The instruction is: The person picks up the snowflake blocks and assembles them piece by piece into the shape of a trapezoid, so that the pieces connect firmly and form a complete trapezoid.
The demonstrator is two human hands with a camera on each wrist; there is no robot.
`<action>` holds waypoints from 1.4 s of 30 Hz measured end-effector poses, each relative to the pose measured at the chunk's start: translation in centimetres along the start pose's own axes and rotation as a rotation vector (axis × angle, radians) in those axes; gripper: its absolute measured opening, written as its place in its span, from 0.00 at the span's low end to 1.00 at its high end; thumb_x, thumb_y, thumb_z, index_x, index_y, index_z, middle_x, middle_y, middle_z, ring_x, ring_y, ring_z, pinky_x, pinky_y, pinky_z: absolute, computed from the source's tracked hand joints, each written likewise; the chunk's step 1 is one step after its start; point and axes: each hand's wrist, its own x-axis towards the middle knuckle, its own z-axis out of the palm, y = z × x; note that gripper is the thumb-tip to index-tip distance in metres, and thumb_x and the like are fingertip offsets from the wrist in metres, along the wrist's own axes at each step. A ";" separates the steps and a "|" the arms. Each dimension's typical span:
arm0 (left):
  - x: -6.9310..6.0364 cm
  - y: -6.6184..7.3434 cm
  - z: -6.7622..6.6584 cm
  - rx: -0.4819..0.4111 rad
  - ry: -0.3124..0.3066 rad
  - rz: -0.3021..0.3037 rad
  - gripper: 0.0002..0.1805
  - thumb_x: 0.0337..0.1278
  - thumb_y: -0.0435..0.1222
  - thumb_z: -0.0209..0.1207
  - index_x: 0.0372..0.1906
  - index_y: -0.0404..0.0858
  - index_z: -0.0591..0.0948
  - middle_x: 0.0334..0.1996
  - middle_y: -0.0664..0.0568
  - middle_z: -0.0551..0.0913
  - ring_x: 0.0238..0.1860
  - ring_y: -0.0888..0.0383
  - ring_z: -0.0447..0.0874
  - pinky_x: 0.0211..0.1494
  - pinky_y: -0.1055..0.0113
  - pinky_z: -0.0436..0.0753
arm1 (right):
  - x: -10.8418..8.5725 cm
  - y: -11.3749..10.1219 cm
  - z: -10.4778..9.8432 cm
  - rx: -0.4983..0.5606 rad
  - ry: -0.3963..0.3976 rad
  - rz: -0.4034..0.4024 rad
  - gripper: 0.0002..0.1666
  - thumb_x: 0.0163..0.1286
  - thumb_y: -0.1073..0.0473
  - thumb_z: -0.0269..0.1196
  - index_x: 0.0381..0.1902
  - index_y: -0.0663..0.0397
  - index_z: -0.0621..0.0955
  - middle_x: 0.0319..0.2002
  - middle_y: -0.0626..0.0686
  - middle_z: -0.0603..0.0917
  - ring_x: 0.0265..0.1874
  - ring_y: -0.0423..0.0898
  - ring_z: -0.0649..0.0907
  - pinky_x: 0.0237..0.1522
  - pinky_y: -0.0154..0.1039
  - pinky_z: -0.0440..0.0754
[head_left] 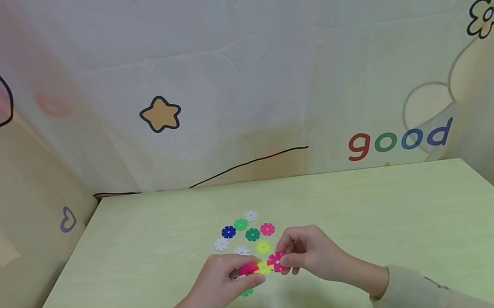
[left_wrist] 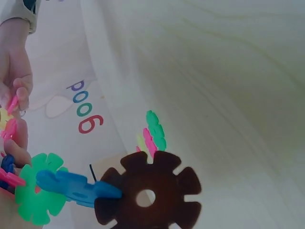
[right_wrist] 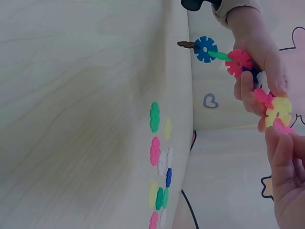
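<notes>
A chain of notched flower discs runs through my left hand (head_left: 222, 281); its fingers and thumb grip the chain near a pink disc (head_left: 248, 269). In the right wrist view the chain's brown disc (right_wrist: 185, 44), blue disc (right_wrist: 205, 49), green disc (right_wrist: 219, 56) and pink disc (right_wrist: 239, 63) stick out past the left hand (right_wrist: 262, 57). Beyond the left fingertips is a yellow disc (head_left: 263, 267). My right hand (head_left: 313, 254) pinches a pink disc (head_left: 276, 262) that meets the yellow one's edge. The brown disc (left_wrist: 147, 191) looms large in the left wrist view.
Loose discs lie on the pale table (head_left: 383, 218) beyond the hands, among them a blue disc (head_left: 228, 231), a dark green disc (head_left: 252, 234), a pink disc (head_left: 267, 229) and a white disc (head_left: 251, 215). A printed curtain (head_left: 215, 73) stands behind the table.
</notes>
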 end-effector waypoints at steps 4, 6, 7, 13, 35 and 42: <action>0.2 0.2 -0.1 0.009 -0.040 -0.037 0.18 0.47 0.49 0.60 0.41 0.42 0.82 0.18 0.62 0.74 0.16 0.70 0.62 0.20 0.77 0.65 | 0.0 0.0 -0.1 0.009 0.010 0.002 0.06 0.57 0.68 0.60 0.32 0.68 0.76 0.26 0.64 0.80 0.22 0.41 0.81 0.25 0.33 0.79; 0.4 0.2 -0.1 0.012 -0.068 -0.060 0.20 0.49 0.51 0.58 0.43 0.42 0.80 0.17 0.62 0.72 0.16 0.70 0.62 0.20 0.77 0.65 | 0.1 0.1 -0.1 0.013 0.016 0.013 0.07 0.57 0.68 0.60 0.33 0.68 0.76 0.27 0.64 0.80 0.22 0.41 0.81 0.25 0.33 0.79; 0.5 0.2 -0.1 0.016 -0.079 -0.067 0.21 0.50 0.52 0.57 0.44 0.42 0.80 0.16 0.62 0.70 0.16 0.69 0.61 0.19 0.77 0.64 | 0.2 0.2 -0.2 0.012 0.018 0.019 0.08 0.57 0.67 0.60 0.33 0.68 0.77 0.27 0.64 0.80 0.22 0.41 0.81 0.25 0.33 0.79; 0.5 0.2 -0.1 0.023 -0.102 -0.091 0.23 0.52 0.53 0.54 0.47 0.43 0.78 0.12 0.62 0.64 0.15 0.70 0.60 0.19 0.77 0.64 | 1.2 0.7 -0.6 -0.049 -0.013 0.021 0.09 0.58 0.63 0.60 0.34 0.64 0.78 0.29 0.60 0.80 0.25 0.43 0.82 0.28 0.34 0.80; 0.1 -6.7 -4.2 -0.121 0.048 -0.368 0.25 0.55 0.53 0.50 0.47 0.38 0.77 0.24 0.48 0.77 0.21 0.56 0.71 0.18 0.71 0.66 | 13.1 7.3 -1.5 -0.485 0.108 0.298 0.15 0.56 0.58 0.63 0.42 0.53 0.78 0.39 0.53 0.77 0.38 0.47 0.74 0.37 0.37 0.76; 0.3 -7.4 -4.4 -0.145 0.031 -0.382 0.25 0.56 0.53 0.50 0.45 0.37 0.77 0.24 0.41 0.78 0.21 0.55 0.72 0.16 0.72 0.62 | 14.9 8.8 -1.1 -0.514 0.107 0.364 0.20 0.58 0.57 0.62 0.50 0.50 0.76 0.42 0.52 0.77 0.39 0.47 0.74 0.40 0.38 0.75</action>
